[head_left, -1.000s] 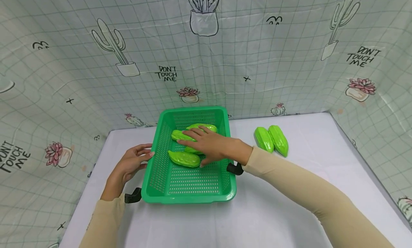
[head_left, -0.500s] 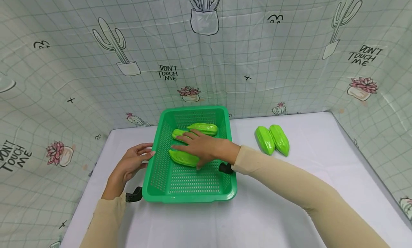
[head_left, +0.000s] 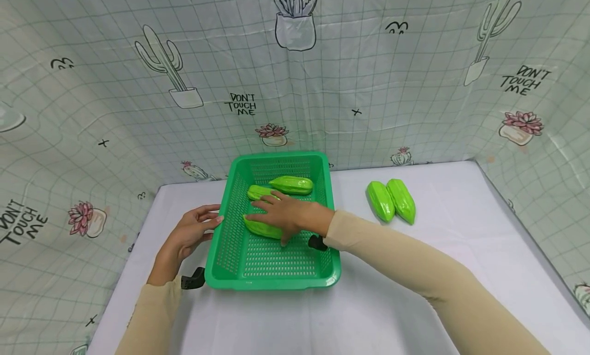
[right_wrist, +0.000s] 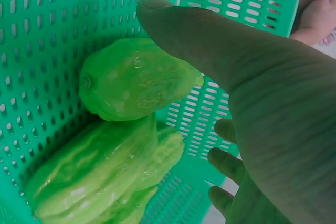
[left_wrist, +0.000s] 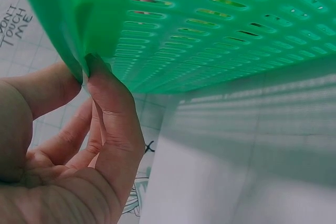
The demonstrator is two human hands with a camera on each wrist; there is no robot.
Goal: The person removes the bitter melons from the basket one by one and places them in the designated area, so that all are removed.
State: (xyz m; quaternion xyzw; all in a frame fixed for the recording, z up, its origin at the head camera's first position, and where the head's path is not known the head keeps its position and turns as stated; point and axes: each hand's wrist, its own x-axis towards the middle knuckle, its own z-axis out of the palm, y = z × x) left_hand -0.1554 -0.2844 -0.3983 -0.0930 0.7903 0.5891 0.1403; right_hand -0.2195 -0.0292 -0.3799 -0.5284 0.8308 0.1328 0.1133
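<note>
A green plastic basket [head_left: 272,285] stands on the table, with several glossy, ridged bitter gourds inside. My left hand [head_left: 189,234] is at its left side; in the left wrist view the thumb and forefinger [left_wrist: 118,108] pinch the rim. Inside the basket my right hand [head_left: 290,215] spreads its fingers low over the gourds. The front gourd [head_left: 262,229] and the left one [head_left: 259,192] are partly covered by it, while the back gourd [head_left: 291,185] is in full view. From the right wrist, one gourd [right_wrist: 131,82] lies below the thumb, beside a heaped group [right_wrist: 89,171].
Two more bitter gourds [head_left: 391,200] lie side by side on the white tablecloth [head_left: 451,232], right of the basket. A cactus-print cloth [head_left: 322,78] rises close behind the basket and along both sides.
My right hand has shifted a little left and nearer, uncovering the back gourd and hiding the middle one. My left hand keeps its place at the rim.
</note>
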